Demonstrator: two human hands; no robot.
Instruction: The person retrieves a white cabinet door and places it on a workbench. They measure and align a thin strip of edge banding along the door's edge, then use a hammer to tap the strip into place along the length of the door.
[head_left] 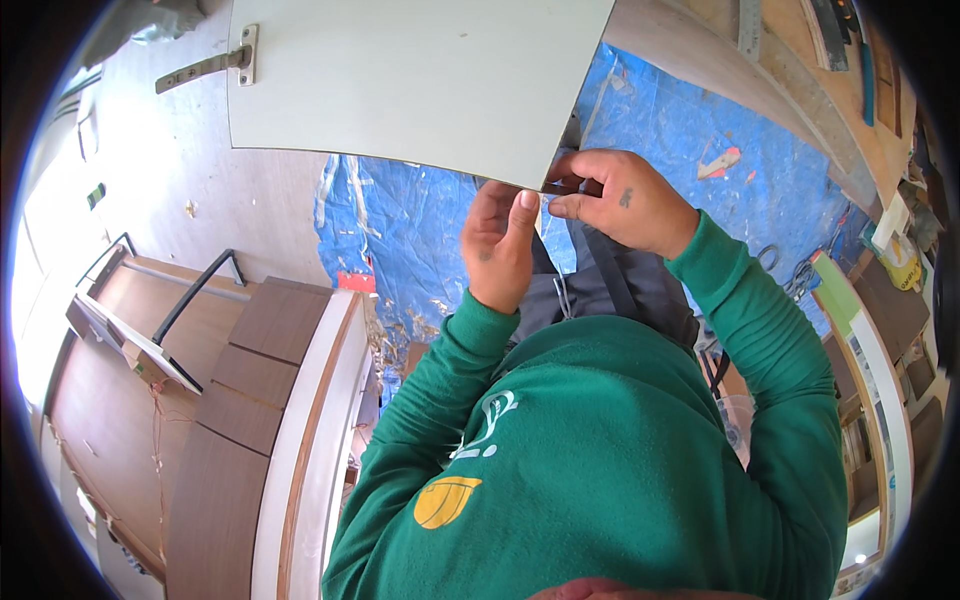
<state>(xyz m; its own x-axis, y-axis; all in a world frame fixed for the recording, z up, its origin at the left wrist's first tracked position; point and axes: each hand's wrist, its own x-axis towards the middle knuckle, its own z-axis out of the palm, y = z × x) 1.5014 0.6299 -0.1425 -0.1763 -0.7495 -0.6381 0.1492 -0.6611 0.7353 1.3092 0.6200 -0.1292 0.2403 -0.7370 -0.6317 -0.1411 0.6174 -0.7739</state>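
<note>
A pale, flat door panel (400, 80) with a metal hinge (240, 60) on its left edge reaches down in front of me. At its near right corner, my left hand (497, 248) has its thumb up against the edge and its fingers curled, partly under the panel. My right hand (630, 200) is closed beside the same corner, thumb and fingers bent toward it. A thin dark edge or strip shows between the two hands; I cannot make out what the right fingers pinch.
A crumpled blue tarp (700, 130) with scraps lies on the floor. Brown cabinet panels (240, 400) and a black handle-like bar (195, 290) stand at left. At right are a wooden bench with tools (868, 85), scissors (800, 280) and a yellow package (903, 265).
</note>
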